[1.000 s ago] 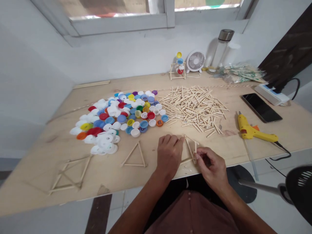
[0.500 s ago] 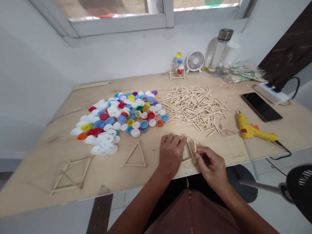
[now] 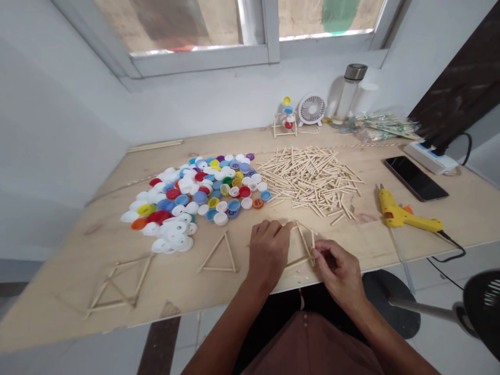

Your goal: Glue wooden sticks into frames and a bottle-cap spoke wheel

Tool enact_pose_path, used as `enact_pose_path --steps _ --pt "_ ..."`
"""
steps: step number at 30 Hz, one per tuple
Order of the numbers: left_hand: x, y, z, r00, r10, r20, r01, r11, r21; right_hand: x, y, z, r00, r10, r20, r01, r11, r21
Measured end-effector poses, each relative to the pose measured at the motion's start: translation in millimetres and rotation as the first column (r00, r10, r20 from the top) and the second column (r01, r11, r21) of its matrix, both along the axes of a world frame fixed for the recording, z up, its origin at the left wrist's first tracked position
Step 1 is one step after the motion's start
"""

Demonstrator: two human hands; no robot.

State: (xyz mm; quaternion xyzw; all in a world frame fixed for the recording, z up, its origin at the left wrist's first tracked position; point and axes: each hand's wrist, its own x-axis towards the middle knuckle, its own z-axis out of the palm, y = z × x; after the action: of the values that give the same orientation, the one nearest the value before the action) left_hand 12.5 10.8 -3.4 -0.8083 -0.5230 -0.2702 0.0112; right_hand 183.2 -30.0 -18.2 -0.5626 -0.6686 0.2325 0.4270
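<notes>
On the table before me is a small frame of thin wooden sticks (image 3: 304, 238), between my hands. My left hand (image 3: 269, 251) lies over its left side, fingers bent, fingertips at the top corner; part of the frame is hidden beneath it. The thumb and fingers of my right hand (image 3: 339, 268) pinch a wooden stick (image 3: 313, 241) that stands at the frame's right corner. A stick triangle (image 3: 220, 269) lies left of my left hand. Farther left is a larger stick frame (image 3: 111, 301) with a slanting stick.
Behind my hands are a pile of short sticks (image 3: 312, 177) and a heap of coloured bottle caps (image 3: 200, 197). A yellow glue gun (image 3: 406, 211), phone (image 3: 416, 178) and power strip (image 3: 429, 158) lie right. A small fan (image 3: 312, 109), cap-and-stick model (image 3: 288, 117) and glass bottle (image 3: 347, 96) stand behind.
The camera view has tilted up slightly, so the table sits lower in the picture. Both hands keep nearly the same position at the stick frame.
</notes>
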Motion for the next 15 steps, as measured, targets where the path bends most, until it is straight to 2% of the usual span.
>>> enact_pose_path --steps 8,15 --pt "-21.5 -12.2 -3.3 0.997 0.060 -0.047 -0.062 0.997 -0.046 0.4 -0.4 -0.4 1.000 0.005 -0.016 -0.006 1.000 -0.017" --pt "-26.4 -6.6 -7.3 0.988 0.072 -0.134 -0.073 0.997 -0.004 0.7 -1.5 -1.6 1.000 -0.006 -0.026 0.005 1.000 -0.023"
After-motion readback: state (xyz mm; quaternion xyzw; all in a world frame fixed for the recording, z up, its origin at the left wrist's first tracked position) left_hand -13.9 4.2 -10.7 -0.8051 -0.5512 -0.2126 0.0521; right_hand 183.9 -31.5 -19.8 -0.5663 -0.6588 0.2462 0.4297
